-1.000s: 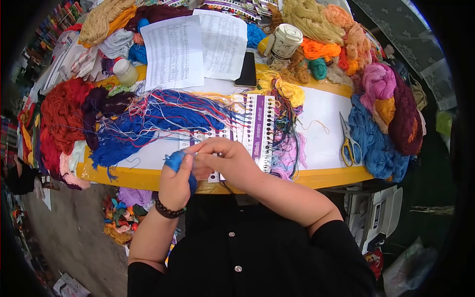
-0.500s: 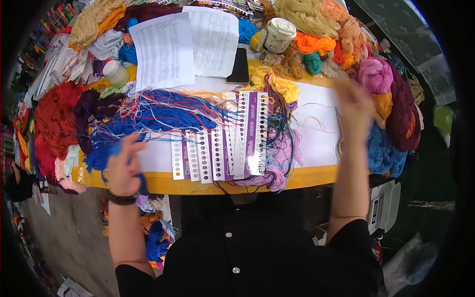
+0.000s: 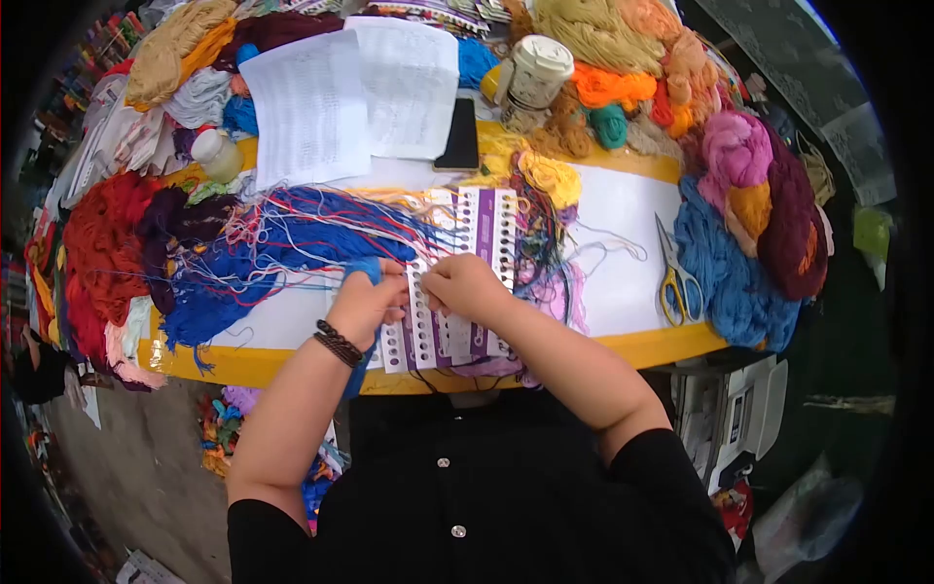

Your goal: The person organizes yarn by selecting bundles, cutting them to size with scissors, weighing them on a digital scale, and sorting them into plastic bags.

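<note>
My left hand (image 3: pixel 368 304) is closed around a bundle of blue thread (image 3: pixel 362 267), whose end hangs down by the wrist past the table's front edge. Right beside it, my right hand (image 3: pixel 465 286) pinches at the hole-edged side of one of the thread cards (image 3: pixel 420 336); what lies between its fingertips is hidden. The purple-and-white cards overlap in a fan under both hands. Blue, red and white threads run from the cards' holes over a large blue heap of thread (image 3: pixel 326 226) to the left.
Scissors (image 3: pixel 681 282) with yellow and grey handles lie at the right. Behind the cards are printed sheets (image 3: pixel 309 102), a black phone (image 3: pixel 456 136), a lidded cup (image 3: pixel 536 78) and a jar (image 3: pixel 217 156). Colourful yarn hanks (image 3: pixel 107 238) line the yellow-edged table (image 3: pixel 623 341).
Both hands have come together over the cards, the left moving right with the blue thread, the right moving left and down from the table's right side. The scissors are now uncovered.
</note>
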A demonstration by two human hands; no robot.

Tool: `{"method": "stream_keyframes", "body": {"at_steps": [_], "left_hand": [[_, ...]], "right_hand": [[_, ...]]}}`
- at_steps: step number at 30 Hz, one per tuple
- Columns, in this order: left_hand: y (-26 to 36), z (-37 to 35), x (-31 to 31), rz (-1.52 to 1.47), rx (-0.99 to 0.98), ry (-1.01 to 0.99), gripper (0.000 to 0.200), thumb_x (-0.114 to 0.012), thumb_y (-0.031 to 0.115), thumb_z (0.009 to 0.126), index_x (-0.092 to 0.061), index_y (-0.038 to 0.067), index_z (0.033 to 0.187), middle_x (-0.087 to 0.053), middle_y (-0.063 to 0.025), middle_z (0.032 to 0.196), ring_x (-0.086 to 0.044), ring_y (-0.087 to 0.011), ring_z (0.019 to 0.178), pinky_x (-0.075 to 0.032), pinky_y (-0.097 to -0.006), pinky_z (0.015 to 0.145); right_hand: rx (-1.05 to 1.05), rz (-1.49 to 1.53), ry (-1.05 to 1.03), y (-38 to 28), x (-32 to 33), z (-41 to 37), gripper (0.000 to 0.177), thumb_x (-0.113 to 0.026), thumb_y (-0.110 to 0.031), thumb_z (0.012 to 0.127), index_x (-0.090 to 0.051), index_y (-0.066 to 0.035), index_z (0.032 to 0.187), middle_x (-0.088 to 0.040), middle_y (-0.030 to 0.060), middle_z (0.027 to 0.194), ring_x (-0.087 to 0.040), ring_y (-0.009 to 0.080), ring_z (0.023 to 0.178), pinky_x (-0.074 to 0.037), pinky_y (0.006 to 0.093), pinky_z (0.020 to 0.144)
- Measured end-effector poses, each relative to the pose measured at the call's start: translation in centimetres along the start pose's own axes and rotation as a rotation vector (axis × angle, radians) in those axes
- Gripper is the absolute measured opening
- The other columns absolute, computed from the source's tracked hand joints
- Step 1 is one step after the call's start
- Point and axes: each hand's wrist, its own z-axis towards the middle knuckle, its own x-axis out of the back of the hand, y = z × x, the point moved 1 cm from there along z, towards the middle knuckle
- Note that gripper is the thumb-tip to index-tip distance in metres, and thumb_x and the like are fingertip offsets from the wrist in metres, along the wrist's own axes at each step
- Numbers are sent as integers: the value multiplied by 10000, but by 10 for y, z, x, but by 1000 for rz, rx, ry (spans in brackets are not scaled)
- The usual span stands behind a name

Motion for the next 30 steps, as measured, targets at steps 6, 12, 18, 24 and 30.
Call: {"method": "stream_keyframes", "body": {"at_steps": [6,12,18,24,30], "left_hand": [[-8,13,-2,166,-138,70,267,-631,47,792,-567,-29,1039,-645,-61,832,-597,-110,653,-442,-218,524],[0,9,7,485,-333,148,189,-657,98,781,-616,-8,933,-646,-75,735,-617,-148,624,-497,-281,565],[7,3,6,-268,-130,-112,219,-622,56,860,-514,20,1048,-671,-69,877,-610,-105,727,-454,-204,590],[-6,7,-4,418,-401,-172,481,-603,-27,779,-496,-10,1247,-639,-44,903,-559,-76,664,-440,-208,561],[34,-22,41,-40,-209,63,277,-559,179,897,-599,70,1149,-598,9,857,-568,-76,749,-421,-202,584]], "right_hand": [[138,-148,49,-8,-4,-1,286,-548,-228,870,-626,-14,697,-604,54,583,-571,147,515,-453,294,518],[92,40,33,5,-6,-2,217,-602,-248,883,-623,-33,864,-638,55,684,-588,135,616,-459,279,592],[40,256,55,9,-6,-7,164,-567,-118,894,-534,-50,1039,-661,64,748,-561,87,635,-437,228,572],[-46,746,5,-2,3,-17,164,-571,-96,859,-545,-53,1015,-610,41,756,-546,93,673,-407,208,597],[21,202,2,-5,-15,-11,210,-595,-190,862,-542,-41,1001,-642,51,796,-582,118,696,-441,257,588]]}}
